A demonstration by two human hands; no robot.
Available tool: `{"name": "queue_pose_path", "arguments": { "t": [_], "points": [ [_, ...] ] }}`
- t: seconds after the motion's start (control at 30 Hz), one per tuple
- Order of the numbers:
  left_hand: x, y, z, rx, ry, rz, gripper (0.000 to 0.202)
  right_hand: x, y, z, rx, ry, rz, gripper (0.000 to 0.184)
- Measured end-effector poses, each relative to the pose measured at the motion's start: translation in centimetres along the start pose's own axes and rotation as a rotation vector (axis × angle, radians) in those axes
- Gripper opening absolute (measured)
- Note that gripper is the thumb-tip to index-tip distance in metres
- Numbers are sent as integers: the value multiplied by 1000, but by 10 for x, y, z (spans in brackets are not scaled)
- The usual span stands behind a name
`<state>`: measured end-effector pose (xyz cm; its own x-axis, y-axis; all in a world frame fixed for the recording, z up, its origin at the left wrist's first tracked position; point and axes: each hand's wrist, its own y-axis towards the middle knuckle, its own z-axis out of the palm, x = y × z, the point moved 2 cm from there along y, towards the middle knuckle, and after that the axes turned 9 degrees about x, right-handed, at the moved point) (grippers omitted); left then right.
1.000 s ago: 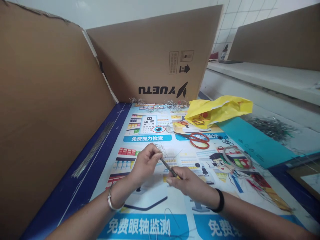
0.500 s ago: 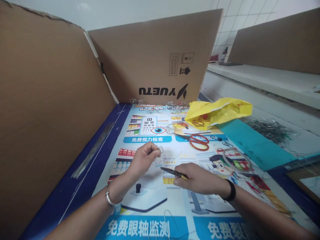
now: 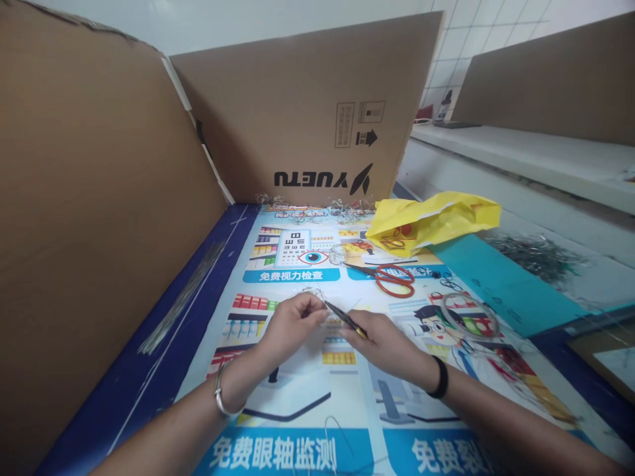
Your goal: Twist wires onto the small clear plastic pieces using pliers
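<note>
My left hand (image 3: 292,324) is closed in a pinch on a small bent piece of thin silvery wire (image 3: 313,291), whose loops show above the fingers. In my right hand (image 3: 384,340) is a pair of pliers (image 3: 342,315) with dark, narrow jaws and a bit of yellow on the handle. The plier tips meet the left fingertips, close to the wire. Whether the jaws grip the wire I cannot tell. Just beyond the hands lie scissors (image 3: 397,281) with red-orange handles, and a small ball of bent wire (image 3: 337,254) beside their tip.
Cardboard walls (image 3: 297,119) stand behind and at the left. Straight wires (image 3: 181,297) lie on the blue left strip. A yellow bag (image 3: 436,218), a clear ring (image 3: 469,316), and a heap of wire pieces (image 3: 536,258) are at the right. Bent wires (image 3: 347,210) line the back.
My right hand has moved up and left, bringing the plier tips against the left fingertips. The left hand has shifted slightly right and down with the wire.
</note>
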<state>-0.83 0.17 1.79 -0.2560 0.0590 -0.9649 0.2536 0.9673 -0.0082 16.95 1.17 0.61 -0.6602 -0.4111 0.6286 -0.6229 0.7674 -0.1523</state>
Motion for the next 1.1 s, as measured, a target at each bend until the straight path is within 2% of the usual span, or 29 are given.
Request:
{"name": "queue_pose_path", "arguments": {
  "t": [0.2,0.47,0.6,0.67,0.7,0.8,0.97,1.1],
  "points": [
    [6,1,5,127,-168,-97,24,1,-1,4,-73,9,12,26],
    [4,-2,4,12,46,17,14,6,-1,5,-56,105,-1,27],
    [-1,-2,-5,36,-19,42,24,-2,1,6,-132,89,-25,26],
    [2,2,-15,-49,-59,48,29,-8,3,7,-176,55,-14,27],
    [4,5,-22,-129,-50,59,28,-11,4,7,-193,35,-6,27],
    [18,15,-37,-283,68,61,21,-17,8,6,-236,-19,24,28],
    [40,27,-48,-297,191,61,15,-21,11,3,-254,-24,58,29],
    [45,29,-51,-325,240,61,16,-22,12,2,-233,-12,61,28]
  ]
}}
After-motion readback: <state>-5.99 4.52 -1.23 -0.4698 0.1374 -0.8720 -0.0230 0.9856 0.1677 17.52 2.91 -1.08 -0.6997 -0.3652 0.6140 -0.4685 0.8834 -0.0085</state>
